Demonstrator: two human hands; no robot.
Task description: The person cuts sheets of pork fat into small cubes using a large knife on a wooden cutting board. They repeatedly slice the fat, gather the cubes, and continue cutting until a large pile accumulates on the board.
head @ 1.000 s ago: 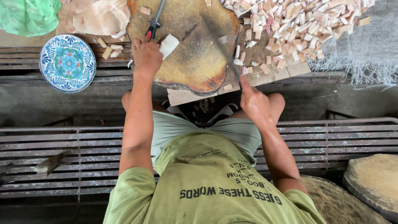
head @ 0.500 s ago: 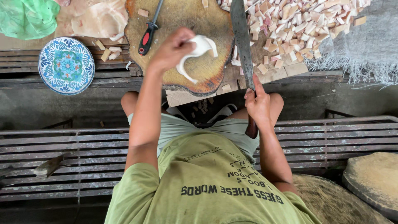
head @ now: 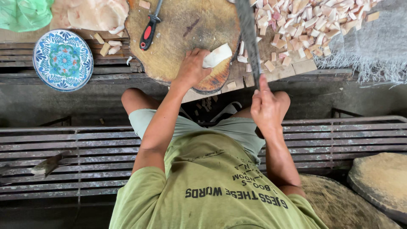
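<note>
Hands [head: 193, 68] split the work as we see it: our left grip presses a pale slab [head: 217, 55] onto the round chopping block [head: 178, 29], long axis slanting toward the cleaver [head: 249, 38], clenched in our right hand [head: 267, 108], just beside.

A long bench of dark weathered wooden slats [head: 85, 157] crosses the lower part of the view. Beyond it lies a grey concrete floor [head: 55, 106], stained and dusty. A rough wooden slatted platform [head: 25, 59] stands further up. A frayed grey woven mat [head: 373, 46] lies at the right. The light is soft daylight, without strong shadows.
</note>
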